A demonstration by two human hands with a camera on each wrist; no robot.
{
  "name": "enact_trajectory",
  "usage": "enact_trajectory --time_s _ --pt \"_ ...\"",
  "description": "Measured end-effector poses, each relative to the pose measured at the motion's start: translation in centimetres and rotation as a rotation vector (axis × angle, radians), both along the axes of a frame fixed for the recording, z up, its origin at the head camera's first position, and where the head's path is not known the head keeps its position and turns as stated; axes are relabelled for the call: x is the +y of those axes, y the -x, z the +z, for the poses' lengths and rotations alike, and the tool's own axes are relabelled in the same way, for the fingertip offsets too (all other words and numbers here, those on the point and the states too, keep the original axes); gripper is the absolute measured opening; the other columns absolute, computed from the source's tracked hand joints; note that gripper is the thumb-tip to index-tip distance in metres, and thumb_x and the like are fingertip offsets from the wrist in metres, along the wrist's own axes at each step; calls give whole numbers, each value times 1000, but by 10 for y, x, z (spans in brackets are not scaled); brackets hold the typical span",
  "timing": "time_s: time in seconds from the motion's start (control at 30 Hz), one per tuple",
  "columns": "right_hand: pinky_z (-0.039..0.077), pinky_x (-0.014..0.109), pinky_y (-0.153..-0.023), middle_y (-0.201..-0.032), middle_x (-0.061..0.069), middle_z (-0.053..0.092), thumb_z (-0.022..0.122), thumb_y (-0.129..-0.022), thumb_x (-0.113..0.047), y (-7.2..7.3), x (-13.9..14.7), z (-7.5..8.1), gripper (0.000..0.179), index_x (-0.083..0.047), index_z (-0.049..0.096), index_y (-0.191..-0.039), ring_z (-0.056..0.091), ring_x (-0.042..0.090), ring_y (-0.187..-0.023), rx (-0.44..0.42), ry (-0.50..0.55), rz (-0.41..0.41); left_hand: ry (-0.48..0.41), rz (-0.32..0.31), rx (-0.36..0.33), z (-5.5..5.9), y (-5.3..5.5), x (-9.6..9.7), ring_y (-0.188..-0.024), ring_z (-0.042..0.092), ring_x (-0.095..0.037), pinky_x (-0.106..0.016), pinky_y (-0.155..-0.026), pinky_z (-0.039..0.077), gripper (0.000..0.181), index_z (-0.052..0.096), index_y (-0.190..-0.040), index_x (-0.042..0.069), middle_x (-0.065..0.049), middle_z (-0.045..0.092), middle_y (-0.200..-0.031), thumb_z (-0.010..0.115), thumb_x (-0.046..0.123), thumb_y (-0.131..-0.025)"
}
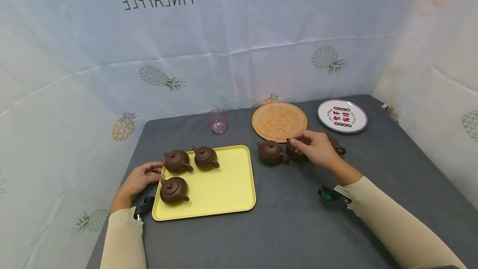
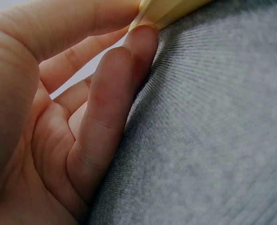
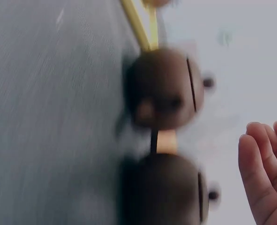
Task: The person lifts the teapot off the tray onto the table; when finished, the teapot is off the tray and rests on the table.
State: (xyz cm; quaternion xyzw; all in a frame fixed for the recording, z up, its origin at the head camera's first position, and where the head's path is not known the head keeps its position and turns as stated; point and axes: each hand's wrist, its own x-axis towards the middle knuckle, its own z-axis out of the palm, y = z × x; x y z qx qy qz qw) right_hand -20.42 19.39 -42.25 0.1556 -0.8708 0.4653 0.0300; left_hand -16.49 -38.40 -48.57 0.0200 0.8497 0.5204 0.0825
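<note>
My left hand (image 1: pixel 139 179) pinches the left rim of a yellow tray (image 1: pixel 224 190) between thumb and fingers; the left wrist view shows the fingertips at that rim (image 2: pixel 150 16). Three dark brown teapots stand on the tray: one at its back left corner (image 1: pixel 175 162), one beside it (image 1: pixel 205 159) and one near the left edge (image 1: pixel 174 191). Right of the tray, a brown teapot (image 1: pixel 270 152) stands on the table. My right hand (image 1: pixel 317 148) hovers over the teapots beside it, partly hiding them. The right wrist view shows its fingers (image 3: pixel 253 168) apart from two blurred teapots (image 3: pixel 159 89).
Behind the teapots lies a round orange mat (image 1: pixel 280 121), with a white plate (image 1: pixel 342 115) with red lettering to its right. A clear pinkish glass (image 1: pixel 217 121) stands behind the tray. Pineapple-printed cloth (image 1: pixel 231 74) closes off the grey table's (image 1: pixel 291 227) back and sides.
</note>
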Motion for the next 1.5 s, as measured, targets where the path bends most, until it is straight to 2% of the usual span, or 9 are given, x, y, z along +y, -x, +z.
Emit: enact_trajectory --time_s 0.23,0.37,0.57,0.7,0.9,1.13,1.3,1.5 --pt "52 37 -60 -77 -1 67 65 -95 -32 -3 -57 -6 18 -16 70 -101 65 16 -68 14 40 163 1 -6 1 -2 1 0 -86 65 -10 -24 -73 50 53 51 -133 -9 -19 60 -110 73 9 -88" --pt "50 37 -59 -76 0 66 63 -97 -29 -5 -89 -11 15 -16 70 -103 64 20 -68 -29 46 227 2 0 8 -2 1 2 -85 65 -11 -24 -73 50 53 52 -132 -9 -19 61 -109 74 8 -87" --pt "53 33 -59 -91 -3 67 63 -97 -29 -6 -138 -19 13 -19 69 -103 67 17 -69 -102 66 273 1 -2 8 0 0 0 -84 65 -10 -24 -72 50 53 50 -133 -9 -21 59 -112 73 7 -88" --pt "53 33 -59 -91 -4 65 64 -96 -28 -4 -162 -25 12 -18 68 -101 67 16 -69 -132 114 279 1 -12 12 2 1 0 -85 65 -10 -24 -73 50 53 51 -132 -9 -22 61 -111 73 9 -88" --pt "54 32 -58 -88 -3 65 66 -95 -26 1 -187 -34 12 -14 68 -99 68 19 -67 -150 179 275 15 -12 25 0 2 0 -85 65 -12 -25 -72 51 52 54 -130 -7 -17 64 -107 75 11 -86" --pt "55 31 -56 -86 1 65 70 -92 -25 5 -210 -46 14 -12 66 -95 67 22 -65 -211 276 227 5 -4 20 -1 0 -1 -84 65 -12 -25 -72 51 51 54 -130 -8 -17 62 -105 74 10 -87" --pt "54 31 -53 -85 3 62 73 -89 -32 5 -221 -53 22 -13 64 -92 66 19 -61 -272 266 173 -13 0 9 -3 -2 1 -83 66 -12 -24 -72 50 51 53 -130 -9 -17 60 -106 74 10 -87" --pt "53 32 -51 -82 5 61 75 -87 -33 6 -230 -59 25 -11 62 -89 65 19 -58 -318 248 178 1 16 7 -1 -2 2 -85 66 -13 -25 -73 50 51 55 -129 -7 -16 62 -106 75 11 -86"
